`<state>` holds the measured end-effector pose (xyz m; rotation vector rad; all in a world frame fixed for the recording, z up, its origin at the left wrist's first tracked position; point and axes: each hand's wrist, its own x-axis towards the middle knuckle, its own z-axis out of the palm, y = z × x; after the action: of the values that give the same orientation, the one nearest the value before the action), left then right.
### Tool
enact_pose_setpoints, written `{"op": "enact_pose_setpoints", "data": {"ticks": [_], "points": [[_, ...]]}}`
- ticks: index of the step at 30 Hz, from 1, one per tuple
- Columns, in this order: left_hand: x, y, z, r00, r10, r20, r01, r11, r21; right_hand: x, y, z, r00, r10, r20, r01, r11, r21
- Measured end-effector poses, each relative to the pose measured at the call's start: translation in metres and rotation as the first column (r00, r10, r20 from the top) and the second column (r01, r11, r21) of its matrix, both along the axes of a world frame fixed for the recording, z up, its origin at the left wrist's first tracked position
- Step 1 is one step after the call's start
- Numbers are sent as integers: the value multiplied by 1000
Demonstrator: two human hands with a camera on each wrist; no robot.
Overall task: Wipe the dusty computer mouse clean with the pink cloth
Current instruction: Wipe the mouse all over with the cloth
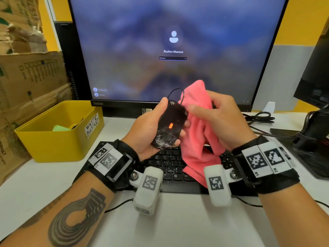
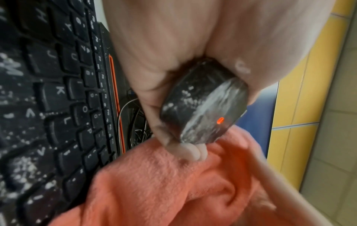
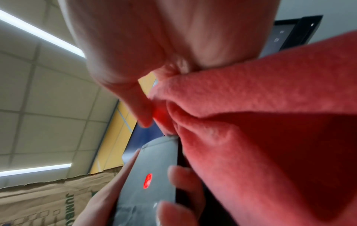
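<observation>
My left hand grips the black wired mouse above the keyboard, its underside turned up with the red sensor light glowing. White dust streaks its near end. My right hand holds the bunched pink cloth right beside the mouse's right edge, thumb out over the cloth. The cloth hangs down onto the keyboard. In the right wrist view the cloth touches the far corner of the mouse. The mouse's top side is hidden.
A dusty black keyboard lies under the hands. Behind stands a monitor showing a login screen. A yellow waste basket sits at left beside cardboard boxes. Cables and a second monitor stand are at right.
</observation>
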<state>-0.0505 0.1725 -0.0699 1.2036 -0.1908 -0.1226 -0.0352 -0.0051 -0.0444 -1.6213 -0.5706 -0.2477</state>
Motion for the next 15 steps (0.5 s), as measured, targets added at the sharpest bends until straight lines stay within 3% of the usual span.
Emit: {"op": "enact_pose_setpoints", "data": {"ticks": [7, 15], "points": [[4, 3, -4, 1000, 28, 12, -28, 999, -26, 0, 8, -5, 972, -69, 226, 119, 970, -214], [4, 5, -5, 997, -20, 74, 17, 999, 49, 10, -4, -7, 921, -246, 303, 302, 941, -152]]}}
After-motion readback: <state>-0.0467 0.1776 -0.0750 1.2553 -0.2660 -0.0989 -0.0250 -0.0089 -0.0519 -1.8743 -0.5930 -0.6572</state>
